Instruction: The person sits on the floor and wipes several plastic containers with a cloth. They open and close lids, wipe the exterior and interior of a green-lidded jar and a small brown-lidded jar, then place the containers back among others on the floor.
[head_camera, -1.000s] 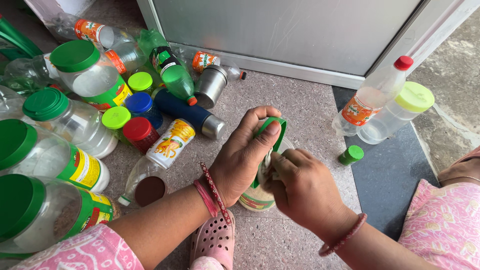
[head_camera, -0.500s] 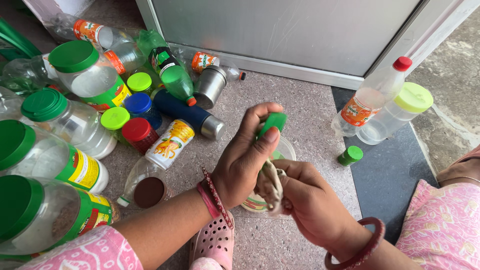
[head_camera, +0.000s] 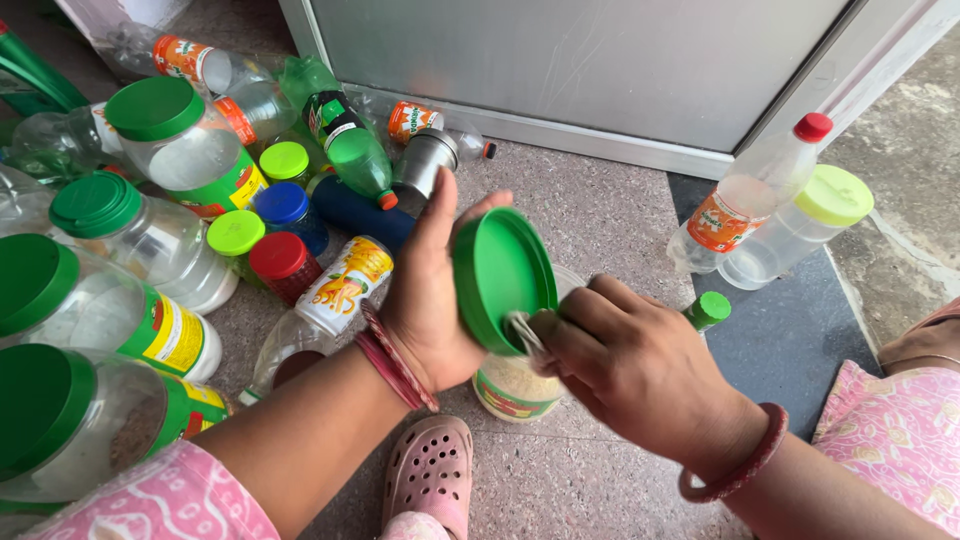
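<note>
The left hand (head_camera: 425, 300) holds a green lid (head_camera: 503, 278) tilted on edge, grip closed around its rim, just above an open jar (head_camera: 512, 385) standing on the floor (head_camera: 600, 215). The right hand (head_camera: 635, 365), grip pinching a pale cloth (head_camera: 527, 335), presses it against the lid's face. More jars and bottles lie at left.

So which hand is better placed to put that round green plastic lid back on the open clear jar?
Left, probably: the left hand already holds the round green plastic lid above the clear jar; the right hand grips a cloth.
</note>
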